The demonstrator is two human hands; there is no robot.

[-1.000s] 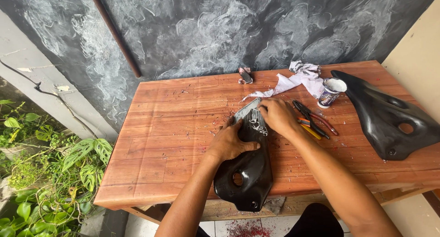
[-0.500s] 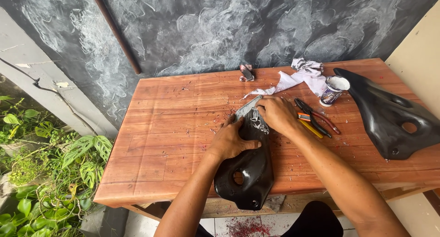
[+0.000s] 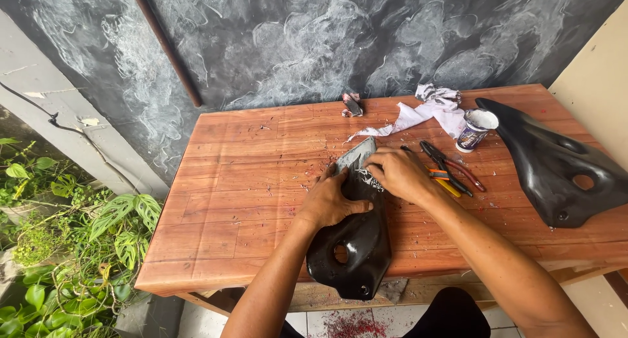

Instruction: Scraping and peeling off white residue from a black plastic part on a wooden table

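A glossy black plastic motorcycle panel lies on the wooden table, its lower end hanging over the front edge. My left hand presses flat on the panel's upper left side. My right hand grips a flat grey scraper blade held against the panel's top end. Pale shavings lie on the panel under the blade.
A second black panel rests at the table's right end. Near it are a small white cup, a crumpled white cloth, pliers and a yellow-handled tool, and a small object at the back. Plants grow at left.
The scraper blade and my right hand have shifted slightly up along the panel's top end. My left hand stays pressed on the panel.
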